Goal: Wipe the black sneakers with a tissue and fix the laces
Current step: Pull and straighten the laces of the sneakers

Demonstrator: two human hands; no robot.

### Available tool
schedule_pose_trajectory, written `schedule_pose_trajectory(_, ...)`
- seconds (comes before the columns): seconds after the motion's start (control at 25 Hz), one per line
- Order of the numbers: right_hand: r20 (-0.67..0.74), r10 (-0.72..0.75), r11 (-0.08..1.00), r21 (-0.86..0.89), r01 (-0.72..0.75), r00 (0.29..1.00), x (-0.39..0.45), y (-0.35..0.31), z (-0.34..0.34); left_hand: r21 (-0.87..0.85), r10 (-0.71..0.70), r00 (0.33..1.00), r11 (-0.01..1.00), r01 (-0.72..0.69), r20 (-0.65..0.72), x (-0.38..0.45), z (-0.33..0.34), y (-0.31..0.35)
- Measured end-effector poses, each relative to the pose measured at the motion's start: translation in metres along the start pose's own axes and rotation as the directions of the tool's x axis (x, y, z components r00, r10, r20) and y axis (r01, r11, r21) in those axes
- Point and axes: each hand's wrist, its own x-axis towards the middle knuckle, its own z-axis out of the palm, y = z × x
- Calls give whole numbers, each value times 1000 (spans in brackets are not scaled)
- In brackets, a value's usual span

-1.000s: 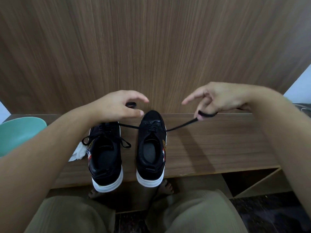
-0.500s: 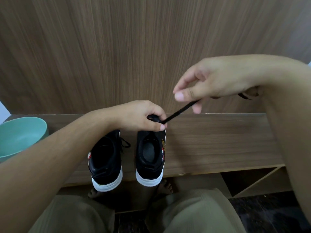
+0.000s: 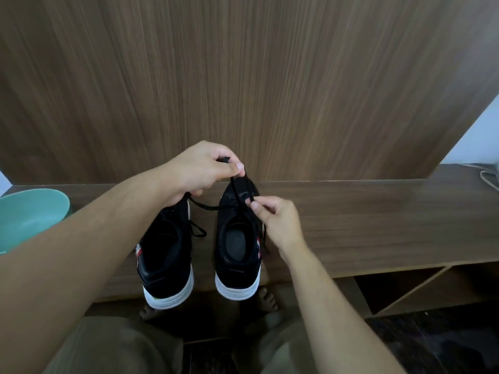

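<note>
Head view: two black sneakers, white-soled, stand side by side on the wooden bench [image 3: 378,225], heels toward me, the left sneaker [image 3: 166,263] partly under my forearm, the right sneaker [image 3: 237,247] just beside it. My left hand [image 3: 205,171] pinches one end of the right sneaker's black lace [image 3: 235,188] above the toe; my right hand [image 3: 278,222] pinches the other strand at the eyelets. A teal bowl [image 3: 29,217] sits at the bench's left end.

I see my left hand [image 3: 201,171] raised, fingers curled, pinching a lace [image 3: 237,194]; my right hand [image 3: 278,222] sits lower, thumb and forefinger pinching the same lace, both forearms angling inward
</note>
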Motion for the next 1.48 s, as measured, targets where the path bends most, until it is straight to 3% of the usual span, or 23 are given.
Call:
schedule_pose_trajectory(0.04,10,11,997,76,-12,1000,-1,2,8,14,-9,1000,1000,9,-16,1,-1,0)
schedule_pose_trajectory(0.2,78,-98,992,89,91,992,2,-9,18,47,21,996,999,-18,-81,9,-11,3)
schedule_pose_trajectory(0.28,100,-14,971,241,-10,995,3,-15,15,306,92,994,950,-67,-67,12,-18,3)
schedule_pose_trajectory(0.36,128,164,926,323,-198,978,8,-17,12,726,76,997,686,-51,-2,15,-25,0)
schedule_pose_trajectory(0.44,141,222,945,210,-249,965,14,-21,11,922,-92,995,387,-7,46,14,-29,-3)
schedule_pose_trajectory(0.48,139,195,972,103,-210,971,18,-25,11,956,-185,981,294,5,52,15,-31,-5)
schedule_pose_trajectory(0.56,157,119,979,-184,-89,980,23,-36,13,978,-263,962,210,-10,66,15,-33,-2)
schedule_pose_trajectory(0.64,234,49,887,-456,66,971,27,-45,15,991,-138,988,120,-52,68,15,-37,7)
schedule_pose_trajectory(0.72,310,3,812,-556,179,951,28,-52,14,998,96,995,54,-28,23,23,-41,19)
schedule_pose_trajectory(0.76,332,-13,803,-559,208,943,28,-54,14,992,172,985,125,1,-22,27,-42,26)
schedule_pose_trajectory(0.84,329,-22,813,-544,208,944,27,-54,14,926,261,949,371,73,-179,36,-40,34)
schedule_pose_trajectory(0.96,278,98,911,-411,26,956,29,-53,11,729,267,877,673,126,-399,48,-33,16)
schedule_pose_trajectory(1.04,275,207,955,-263,-133,939,31,-53,11,578,100,960,813,74,-263,45,-22,-9)
schedule_pose_trajectory(1.08,287,242,956,-234,-177,927,32,-52,11,561,25,994,827,40,-107,41,-13,-21)
schedule_pose_trajectory(1.16,328,273,954,-211,-212,904,37,-50,11,577,-44,993,816,-30,113,33,8,-40)
schedule_pose_trajectory(1.36,458,320,947,-120,-298,829,37,-51,-4,520,24,1000,854,-27,12,34,24,-61)
schedule_pose_trajectory(1.48,210,161,954,-282,-98,964,32,-45,-1,437,18,1000,899,-11,-12,34,25,-60)
